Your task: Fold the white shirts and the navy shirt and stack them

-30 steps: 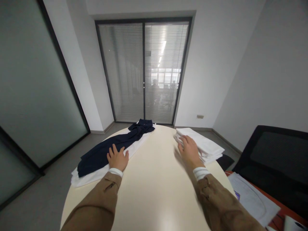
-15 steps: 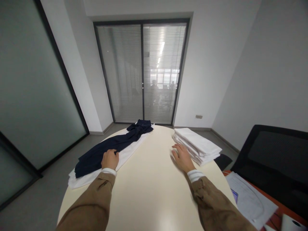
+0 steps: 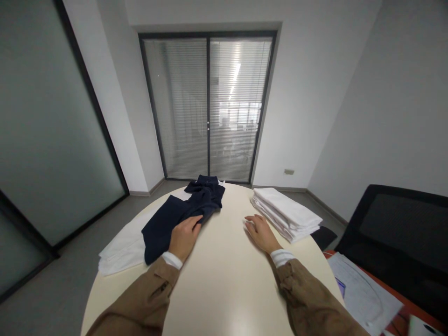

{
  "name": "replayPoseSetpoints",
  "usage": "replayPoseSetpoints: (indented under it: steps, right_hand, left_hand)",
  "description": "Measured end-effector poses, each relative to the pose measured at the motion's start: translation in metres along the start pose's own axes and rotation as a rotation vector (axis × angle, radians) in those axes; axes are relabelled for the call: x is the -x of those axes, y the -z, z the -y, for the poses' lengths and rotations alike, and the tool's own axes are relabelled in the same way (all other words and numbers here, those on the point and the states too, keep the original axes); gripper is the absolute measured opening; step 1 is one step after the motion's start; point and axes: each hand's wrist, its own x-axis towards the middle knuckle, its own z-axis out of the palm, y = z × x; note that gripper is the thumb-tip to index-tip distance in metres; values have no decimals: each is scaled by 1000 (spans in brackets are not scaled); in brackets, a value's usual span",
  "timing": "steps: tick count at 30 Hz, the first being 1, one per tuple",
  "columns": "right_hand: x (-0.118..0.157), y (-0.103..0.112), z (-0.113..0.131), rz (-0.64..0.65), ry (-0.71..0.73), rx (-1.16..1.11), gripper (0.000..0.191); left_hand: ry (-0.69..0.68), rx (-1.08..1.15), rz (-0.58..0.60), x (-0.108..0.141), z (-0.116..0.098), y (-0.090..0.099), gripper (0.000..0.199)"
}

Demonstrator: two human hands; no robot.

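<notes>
A dark navy garment (image 3: 163,224) lies bunched at the left of the round cream table (image 3: 224,280), partly over white cloth (image 3: 122,247). On the navy garment's near right edge, my left hand (image 3: 185,235) is closed, its fingers gripping the fabric. My right hand (image 3: 261,232) rests on the tabletop with fingers apart and nothing in them. Just beyond and to the right of it sits a folded stack of white cloth (image 3: 287,212), not touched by the hand.
A black mesh chair (image 3: 395,238) stands at the right. Papers (image 3: 364,289) lie on an orange-red surface (image 3: 420,310) beside the table. Beyond the table's far edge is a glazed partition with blinds (image 3: 234,116).
My left hand has moved right, dragging the lower part of the navy garment with it and uncovering more white cloth. My right hand has shifted slightly left.
</notes>
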Motion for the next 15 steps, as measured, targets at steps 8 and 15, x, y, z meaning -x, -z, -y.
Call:
replayPoseSetpoints:
  steps: [8, 15]
  right_hand:
    - [2, 2, 42, 167, -17, -193, 45]
    - [6, -2, 50, 253, 199, -56, 51]
  left_hand:
    - [-177, 224, 493, 40, -96, -18, 43]
    - [-188, -17, 393, 42, -109, -7, 32]
